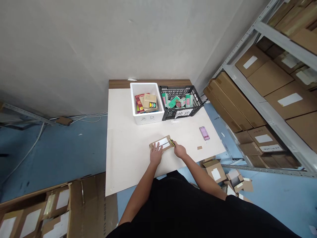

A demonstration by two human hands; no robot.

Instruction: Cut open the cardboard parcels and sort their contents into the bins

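Note:
On the white tabletop lies a small flat cardboard box (160,141) with a white label. My left hand (156,154) rests on its near left part, the fingers spread out flat over the label. A yellow and black utility knife (172,142) is in my right hand (180,150), whose fingers are wrapped round the handle. The knife's front end is at the right end of the box. Whether the blade touches the cardboard is too small to tell.
Behind stand a white foam box (148,119) with packets and a black plastic crate (170,115) with green boxes. At right lie a blurred pink item (204,133) and a cardboard scrap (199,147). Shelving (247,79) stands right; a large carton (86,205) of parcels is lower left.

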